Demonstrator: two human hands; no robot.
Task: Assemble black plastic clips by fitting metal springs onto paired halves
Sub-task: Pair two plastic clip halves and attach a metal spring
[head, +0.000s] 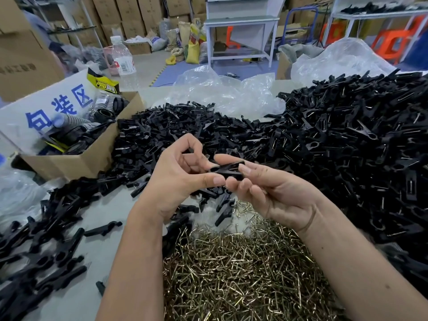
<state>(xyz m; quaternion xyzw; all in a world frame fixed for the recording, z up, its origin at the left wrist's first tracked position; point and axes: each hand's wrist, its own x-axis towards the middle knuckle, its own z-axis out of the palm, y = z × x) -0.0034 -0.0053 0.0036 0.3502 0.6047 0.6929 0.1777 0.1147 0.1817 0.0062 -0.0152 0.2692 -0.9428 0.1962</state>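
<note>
Both hands meet over the table's middle around a pair of black clip halves laid together. My left hand pinches their left end between thumb and curled fingers. My right hand grips the right end, thumb on top and fingers curled beneath. Whether a spring sits on the halves is hidden. A heap of brass-coloured metal springs lies in front of me, under my wrists. Loose black halves are piled behind the hands and spread to the left.
A large mound of black clips with springs fills the right side. An open cardboard box of black parts stands at the left, clear plastic bags behind the piles, and a water bottle further back.
</note>
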